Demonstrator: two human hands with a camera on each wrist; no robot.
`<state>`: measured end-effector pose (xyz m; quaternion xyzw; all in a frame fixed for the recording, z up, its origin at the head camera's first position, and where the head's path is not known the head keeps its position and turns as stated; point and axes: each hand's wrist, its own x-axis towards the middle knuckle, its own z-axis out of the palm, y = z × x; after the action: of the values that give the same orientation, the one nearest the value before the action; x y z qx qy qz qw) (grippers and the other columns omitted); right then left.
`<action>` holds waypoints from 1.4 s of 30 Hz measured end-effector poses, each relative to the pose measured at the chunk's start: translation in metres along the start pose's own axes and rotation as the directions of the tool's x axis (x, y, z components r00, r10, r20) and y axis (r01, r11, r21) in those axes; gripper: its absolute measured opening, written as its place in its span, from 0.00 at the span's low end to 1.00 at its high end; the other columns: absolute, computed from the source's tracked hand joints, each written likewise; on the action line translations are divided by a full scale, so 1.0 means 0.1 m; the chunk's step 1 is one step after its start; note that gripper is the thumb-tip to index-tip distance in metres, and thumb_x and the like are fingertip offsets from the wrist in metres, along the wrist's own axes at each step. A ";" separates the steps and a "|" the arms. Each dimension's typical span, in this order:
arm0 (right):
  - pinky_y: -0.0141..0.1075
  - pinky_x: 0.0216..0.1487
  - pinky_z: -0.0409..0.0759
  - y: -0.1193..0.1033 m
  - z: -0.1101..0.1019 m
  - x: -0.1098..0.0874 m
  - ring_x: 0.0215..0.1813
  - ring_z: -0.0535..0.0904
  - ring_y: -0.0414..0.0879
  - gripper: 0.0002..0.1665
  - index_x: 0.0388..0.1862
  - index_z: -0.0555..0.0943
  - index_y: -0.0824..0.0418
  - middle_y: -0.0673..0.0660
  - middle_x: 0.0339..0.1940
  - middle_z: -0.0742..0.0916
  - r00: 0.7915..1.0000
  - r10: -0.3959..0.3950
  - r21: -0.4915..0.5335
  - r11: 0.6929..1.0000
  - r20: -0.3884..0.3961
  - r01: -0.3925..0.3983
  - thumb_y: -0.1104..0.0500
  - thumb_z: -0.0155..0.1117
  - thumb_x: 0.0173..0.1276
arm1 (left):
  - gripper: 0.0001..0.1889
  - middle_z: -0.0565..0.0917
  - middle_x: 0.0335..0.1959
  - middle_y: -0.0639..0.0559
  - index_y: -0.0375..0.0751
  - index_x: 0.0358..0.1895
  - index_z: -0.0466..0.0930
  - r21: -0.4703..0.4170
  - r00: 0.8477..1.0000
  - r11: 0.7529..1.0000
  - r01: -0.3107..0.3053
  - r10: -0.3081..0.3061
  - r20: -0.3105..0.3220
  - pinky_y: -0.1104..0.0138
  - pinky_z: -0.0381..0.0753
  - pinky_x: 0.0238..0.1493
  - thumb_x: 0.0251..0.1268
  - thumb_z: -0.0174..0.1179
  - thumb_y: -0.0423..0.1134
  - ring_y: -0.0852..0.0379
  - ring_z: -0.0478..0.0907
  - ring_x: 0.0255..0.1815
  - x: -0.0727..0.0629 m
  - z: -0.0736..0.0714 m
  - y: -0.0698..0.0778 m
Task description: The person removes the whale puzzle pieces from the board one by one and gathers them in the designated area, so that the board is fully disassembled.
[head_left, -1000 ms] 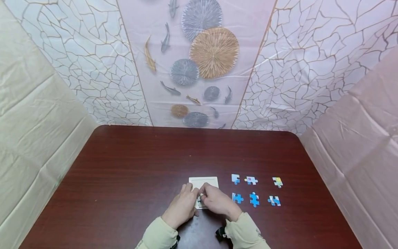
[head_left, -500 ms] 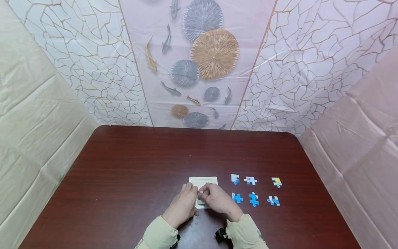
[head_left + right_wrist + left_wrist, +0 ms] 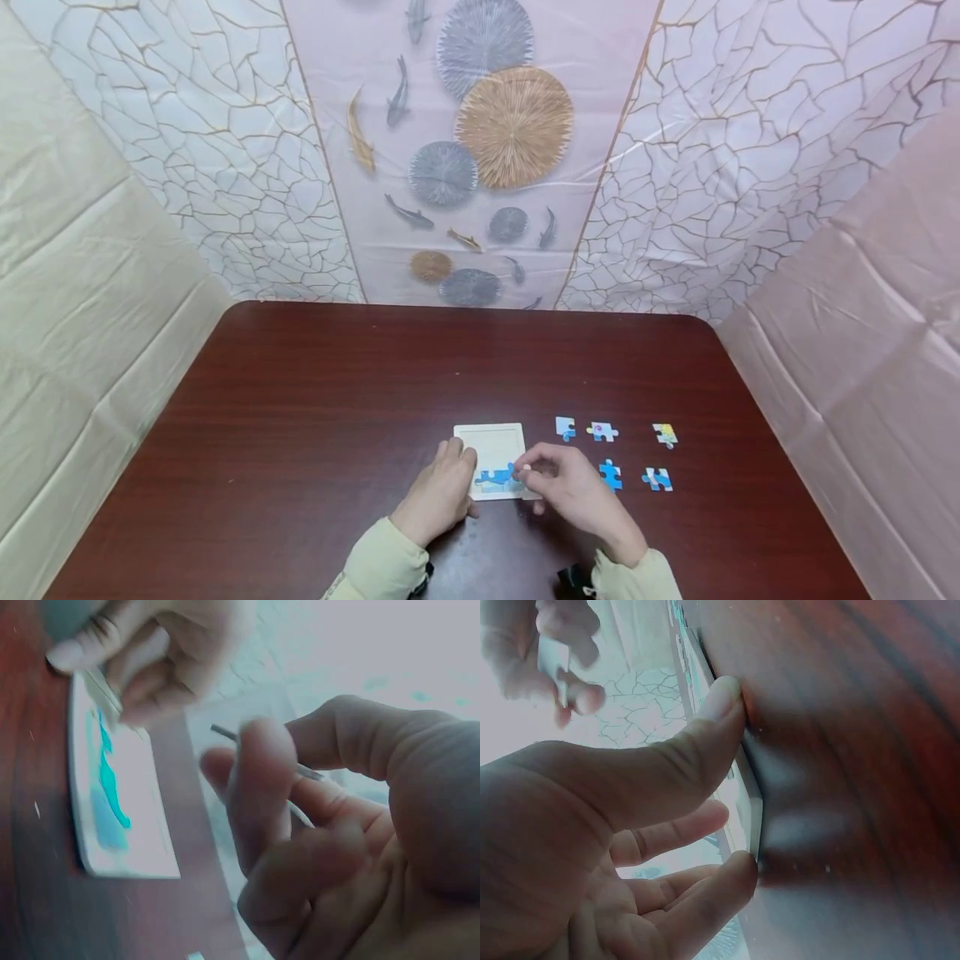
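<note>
A small cream puzzle tray (image 3: pixel 487 438) lies near the table's front edge. Blue puzzle pieces (image 3: pixel 495 478) form a row along its near side, seen also as a blue strip in the right wrist view. My left hand (image 3: pixel 441 485) holds the tray at its left end, thumb (image 3: pixel 721 697) on the near edge and fingertips around the corner. My right hand (image 3: pixel 587 498) is at the tray's right side, apart from the tray in the right wrist view. Between its thumb and finger it pinches a thin puzzle piece (image 3: pixel 223 733), seen edge-on, its picture hidden.
To the right lie loose puzzle pieces: a pale blue one (image 3: pixel 566 428), a pinkish one (image 3: pixel 602 431), a yellow one (image 3: pixel 665 434), a blue one (image 3: pixel 611 475) and a blue-and-white one (image 3: pixel 657 478). The dark red table (image 3: pixel 315 400) meets hanging cloth walls behind and at both sides.
My right hand has moved right, off the tray, uncovering the blue row. The spot of the nearest lower loose piece is now covered by that hand. My left hand has stayed on the tray.
</note>
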<state>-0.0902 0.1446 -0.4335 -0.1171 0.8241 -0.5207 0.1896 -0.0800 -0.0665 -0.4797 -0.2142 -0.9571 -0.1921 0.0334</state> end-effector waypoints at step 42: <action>0.46 0.35 0.73 0.38 -0.25 -0.41 0.32 0.73 0.47 0.25 0.45 0.82 0.60 0.55 0.33 0.78 0.870 0.216 -0.438 0.795 -0.443 -0.420 0.46 0.74 0.55 | 0.25 0.67 0.31 0.50 0.40 0.27 0.70 -0.005 0.999 0.999 -0.032 0.031 -0.030 0.67 0.75 0.30 0.29 0.81 0.36 0.53 0.64 0.34 -0.02 -0.03 -0.01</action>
<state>-0.0639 0.1973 -0.4501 0.0793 0.9618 -0.2503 0.0779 -0.0781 -0.0691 -0.4775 -0.2264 -0.9525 -0.1972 0.0502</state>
